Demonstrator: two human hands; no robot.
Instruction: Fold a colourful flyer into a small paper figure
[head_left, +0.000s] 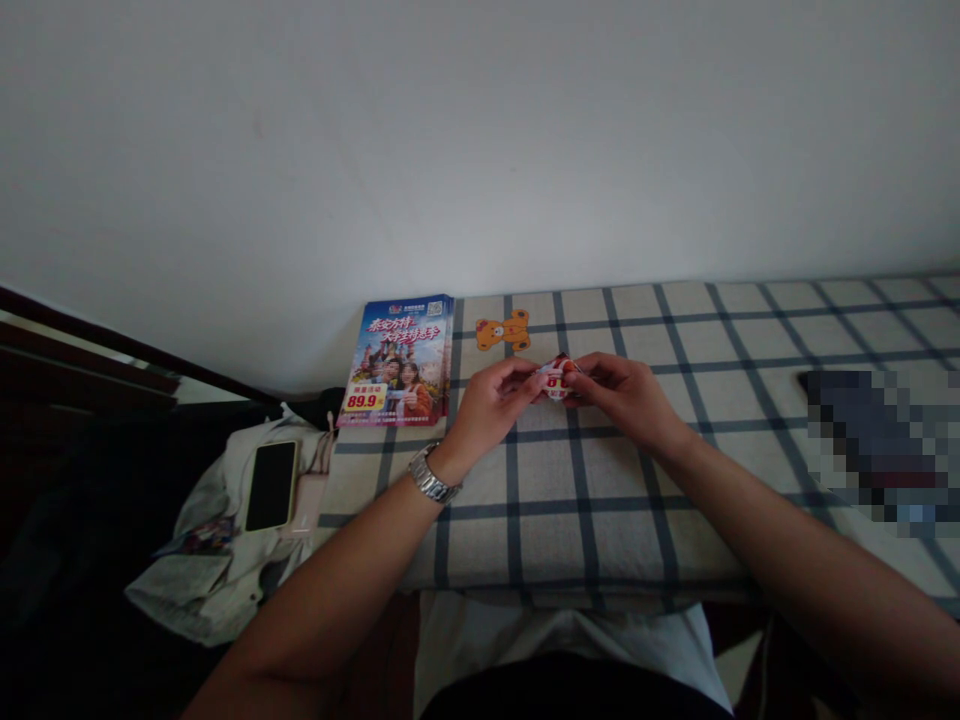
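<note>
My left hand (491, 400) and my right hand (626, 395) meet over a checked bedsheet (600, 480). Between their fingertips both pinch a small folded piece of printed paper (556, 380), white and red with red figures on it. Fingers of both hands are closed on the paper, which is held just above the sheet. A metal watch (433, 477) sits on my left wrist. A stack of colourful flyers (397, 360) with "89.9" printed on the top one lies to the left of my left hand.
An orange bear-shaped cutout (504, 330) lies on the sheet beyond my hands. A dark phone (271, 485) rests on pale cloth (217, 560) at the left. A blurred dark object (877, 440) lies at the right. A white wall (480, 140) backs the bed.
</note>
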